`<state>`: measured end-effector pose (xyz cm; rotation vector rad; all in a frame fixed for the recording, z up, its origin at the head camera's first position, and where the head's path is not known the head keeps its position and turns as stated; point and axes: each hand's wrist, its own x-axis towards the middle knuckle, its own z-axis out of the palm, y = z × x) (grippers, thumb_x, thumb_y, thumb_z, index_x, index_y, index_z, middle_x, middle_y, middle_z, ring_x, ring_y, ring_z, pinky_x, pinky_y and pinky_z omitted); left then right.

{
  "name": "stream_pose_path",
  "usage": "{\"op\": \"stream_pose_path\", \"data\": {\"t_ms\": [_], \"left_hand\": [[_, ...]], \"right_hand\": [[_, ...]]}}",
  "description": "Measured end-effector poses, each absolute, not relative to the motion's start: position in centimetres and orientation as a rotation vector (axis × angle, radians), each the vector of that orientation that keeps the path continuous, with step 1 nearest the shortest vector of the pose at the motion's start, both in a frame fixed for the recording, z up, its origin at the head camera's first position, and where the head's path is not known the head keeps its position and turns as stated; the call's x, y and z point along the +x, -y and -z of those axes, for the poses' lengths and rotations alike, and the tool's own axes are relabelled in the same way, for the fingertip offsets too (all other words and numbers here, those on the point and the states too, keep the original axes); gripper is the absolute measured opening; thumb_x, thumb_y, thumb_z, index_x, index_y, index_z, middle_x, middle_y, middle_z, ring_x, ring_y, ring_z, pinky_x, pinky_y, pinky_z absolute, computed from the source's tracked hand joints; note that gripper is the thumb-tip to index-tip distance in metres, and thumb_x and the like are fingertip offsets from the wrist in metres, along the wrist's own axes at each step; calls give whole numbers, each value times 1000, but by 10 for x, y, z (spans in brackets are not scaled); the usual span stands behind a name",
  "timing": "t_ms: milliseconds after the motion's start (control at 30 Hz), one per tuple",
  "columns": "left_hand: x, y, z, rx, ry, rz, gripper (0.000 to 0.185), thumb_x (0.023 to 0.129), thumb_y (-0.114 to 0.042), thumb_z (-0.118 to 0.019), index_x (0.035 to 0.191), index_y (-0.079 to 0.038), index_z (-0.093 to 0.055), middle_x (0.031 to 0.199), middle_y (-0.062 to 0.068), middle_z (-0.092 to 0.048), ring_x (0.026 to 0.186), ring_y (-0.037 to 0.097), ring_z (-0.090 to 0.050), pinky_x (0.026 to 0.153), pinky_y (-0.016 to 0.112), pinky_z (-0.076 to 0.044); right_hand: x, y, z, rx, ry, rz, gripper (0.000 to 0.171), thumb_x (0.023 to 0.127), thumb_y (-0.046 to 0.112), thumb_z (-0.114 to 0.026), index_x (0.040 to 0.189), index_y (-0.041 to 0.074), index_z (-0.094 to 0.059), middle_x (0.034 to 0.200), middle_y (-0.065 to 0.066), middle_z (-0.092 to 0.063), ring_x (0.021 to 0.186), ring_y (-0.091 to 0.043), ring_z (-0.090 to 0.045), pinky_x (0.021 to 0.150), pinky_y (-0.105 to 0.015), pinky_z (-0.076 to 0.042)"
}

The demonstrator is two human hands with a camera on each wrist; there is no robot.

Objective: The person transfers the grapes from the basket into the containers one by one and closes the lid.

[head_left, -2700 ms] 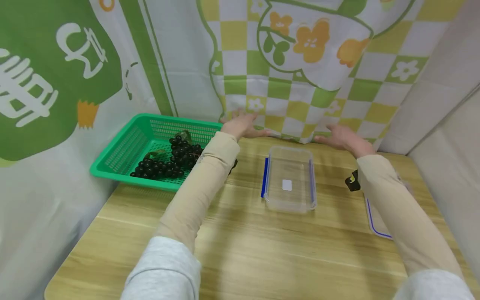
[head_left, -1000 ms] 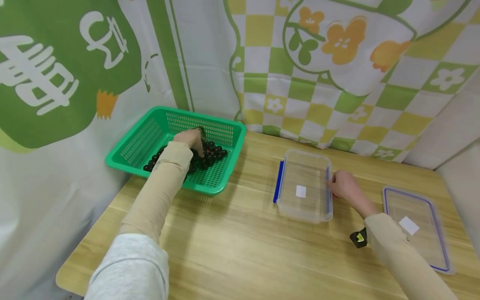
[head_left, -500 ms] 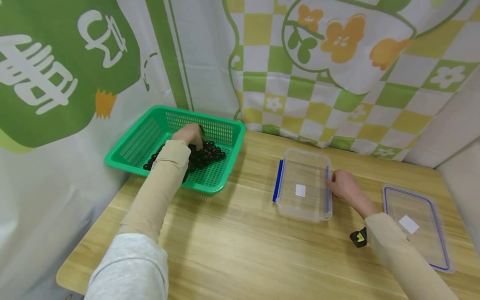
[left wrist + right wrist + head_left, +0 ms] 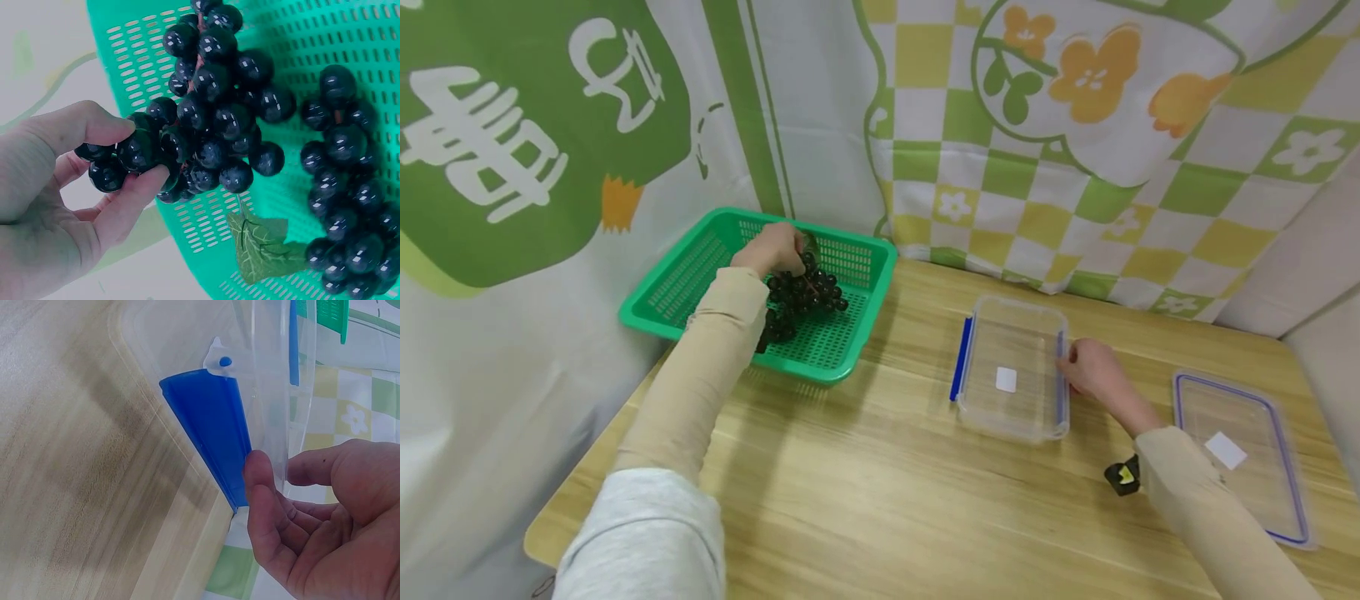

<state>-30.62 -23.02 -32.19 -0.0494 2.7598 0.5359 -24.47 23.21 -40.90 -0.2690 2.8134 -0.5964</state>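
My left hand [image 4: 772, 248] pinches one end of a dark grape bunch [image 4: 808, 287] inside a green plastic basket [image 4: 874, 304]. Close up in the left wrist view, thumb and fingers close round several grapes at the tip of that bunch [image 4: 212, 119]. A second grape bunch [image 4: 350, 194] lies beside it with a green leaf [image 4: 262, 244]. On the right, my right hand [image 4: 1097, 375] holds the side wall of a clear plastic container [image 4: 1015, 329]. Its fingers touch the blue latch [image 4: 209, 425] while the thumb sits at the rim.
A clear lid with a blue seal [image 4: 1247, 483] lies flat on the wooden table [image 4: 865, 500] at the right. Behind the table hangs a checked green and yellow curtain [image 4: 970, 183]. A small black device [image 4: 1123, 477] sits at the right wrist.
Both hands were at the curtain earlier. The left hand then reached into the basket and has now raised the end of one grape bunch slightly. The right hand came to the container and stays there.
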Motion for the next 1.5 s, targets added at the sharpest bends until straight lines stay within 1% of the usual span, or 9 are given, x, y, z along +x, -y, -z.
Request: {"op": "stream_pose_path", "data": {"t_ms": [100, 233, 300, 500, 633, 867, 1167, 1400, 1500], "left_hand": [[-305, 230, 309, -27, -2776, -521, 18, 85, -3, -54, 77, -11, -39, 71, 4, -30, 62, 18, -32, 59, 33, -29], [-302, 227, 295, 2, -2796, -507, 13, 86, -7, -56, 82, -8, -44, 75, 6, -35, 64, 19, -34, 61, 34, -31], [-301, 226, 289, 16, -2796, -496, 10, 88, -10, -57, 92, -6, -50, 85, 8, -43, 68, 20, -40, 62, 34, -34], [-297, 220, 277, 55, -2796, -456, 28, 88, -16, -56, 114, -5, -53, 108, 14, -47, 76, 23, -42, 65, 35, -36], [-294, 214, 271, 119, -2820, -451, 25, 87, -16, -56, 109, -5, -52, 107, 14, -46, 77, 24, -40, 67, 35, -35], [-288, 193, 263, 201, -2848, -516, 22, 84, -13, -56, 104, -4, -52, 121, 16, -44, 87, 26, -38, 72, 37, -34], [-282, 158, 252, 297, -2886, -533, 22, 80, -11, -57, 101, -6, -53, 111, 13, -50, 88, 24, -41, 76, 35, -36], [-275, 127, 246, 402, -2916, -495, 29, 78, -14, -62, 106, -6, -57, 120, 12, -56, 103, 26, -48, 95, 40, -42], [-273, 110, 247, 449, -2914, -506, 29, 78, -15, -64, 106, -7, -58, 119, 11, -57, 104, 25, -49, 96, 40, -43]], "right_hand": [[-245, -235, 408, -258, -2818, 609, 24, 91, 12, -50, 75, -5, -56, 58, -9, -60, 49, -13, -55, 47, -24, -43], [-245, -238, 407, -248, -2823, 608, 24, 92, 12, -50, 75, -5, -55, 58, -9, -60, 49, -13, -56, 47, -24, -43], [-245, -239, 407, -247, -2827, 603, 25, 92, 12, -50, 74, -5, -55, 57, -9, -60, 49, -12, -56, 48, -24, -43], [-244, -242, 405, -251, -2837, 581, 26, 92, 13, -50, 72, -3, -55, 55, -7, -60, 49, -13, -55, 48, -24, -42], [-244, -242, 404, -249, -2827, 581, 26, 92, 13, -49, 73, -3, -55, 56, -8, -60, 50, -13, -55, 49, -24, -42], [-244, -241, 405, -277, -2846, 601, 25, 91, 12, -49, 72, -3, -55, 56, -8, -60, 49, -13, -55, 48, -24, -42], [-245, -238, 408, -280, -2852, 606, 25, 91, 12, -50, 70, -2, -54, 55, -7, -58, 49, -13, -54, 47, -24, -42], [-245, -236, 410, -293, -2859, 598, 26, 91, 12, -50, 69, -1, -54, 52, -6, -57, 48, -14, -52, 47, -24, -40], [-244, -235, 411, -287, -2861, 607, 26, 91, 12, -50, 69, -1, -54, 53, -6, -57, 48, -14, -52, 47, -24, -40]]}}
